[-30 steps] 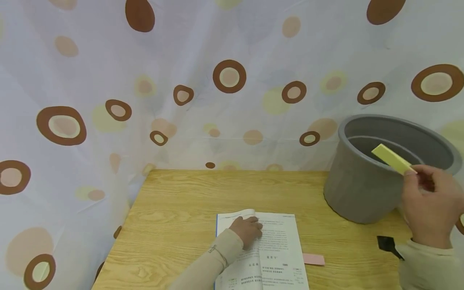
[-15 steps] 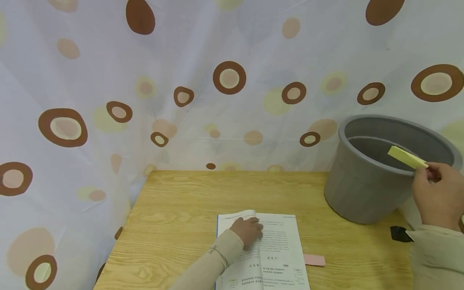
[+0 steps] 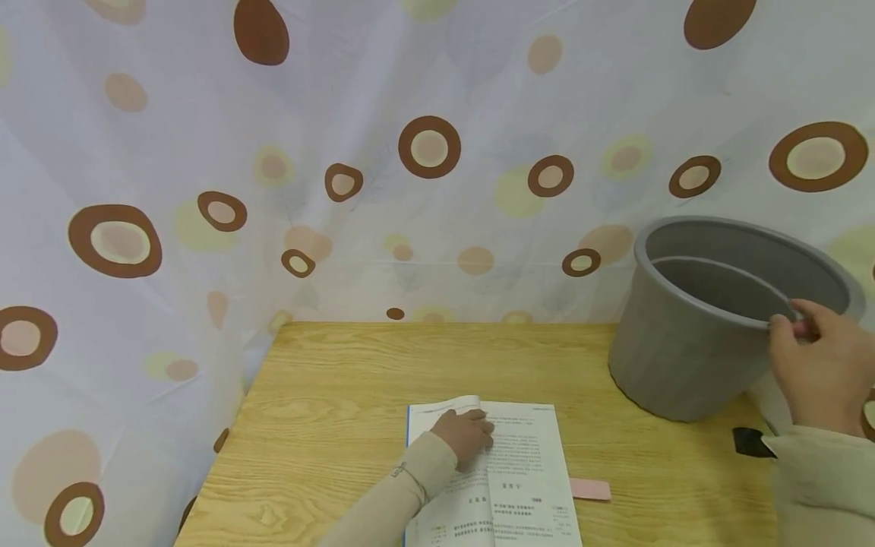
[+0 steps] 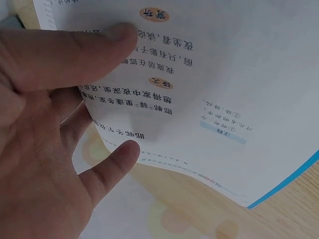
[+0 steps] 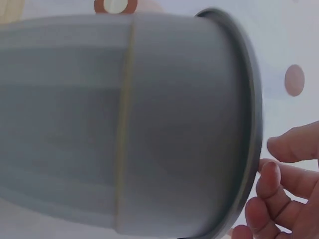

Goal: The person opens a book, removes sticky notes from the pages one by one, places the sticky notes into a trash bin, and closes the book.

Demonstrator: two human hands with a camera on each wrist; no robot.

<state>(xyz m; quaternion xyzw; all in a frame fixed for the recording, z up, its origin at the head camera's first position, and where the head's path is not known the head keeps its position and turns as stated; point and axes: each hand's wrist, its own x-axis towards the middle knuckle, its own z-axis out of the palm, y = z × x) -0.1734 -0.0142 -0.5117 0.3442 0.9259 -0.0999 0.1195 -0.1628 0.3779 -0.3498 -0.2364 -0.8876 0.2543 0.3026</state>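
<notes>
Probably the first thing to go wrong would be the place in the book [image 3: 526, 448] being lost: its left page [image 3: 451, 516] curls up near the fold, and if the left hand [image 3: 461, 438] eased off, that page could flop across. That hand lies over the far part of the fold with fingers extended and loose; whether the thumb [image 4: 70, 56] pinches the page, I cannot tell. Beside the near rim of the grey bin [image 3: 683, 357] hovers the right hand [image 3: 826, 365], fingers loosely bent, a slim gap between thumb and forefinger, nothing seen in its hold; a careless swing might knock the rim and shift the bin. A pink strip [image 3: 590, 489] juts from the book's right edge, and the right sleeve [image 3: 820, 471] brushing it could drag it askew. As for direction, the book lies spread on the wooden surface [image 3: 328, 380], its fold and long axis running away from the person towards the spotted backdrop [image 3: 383, 99], the near end out of view; the pink strip lies crosswise, pointing right, and the bin stands mouth upward
</notes>
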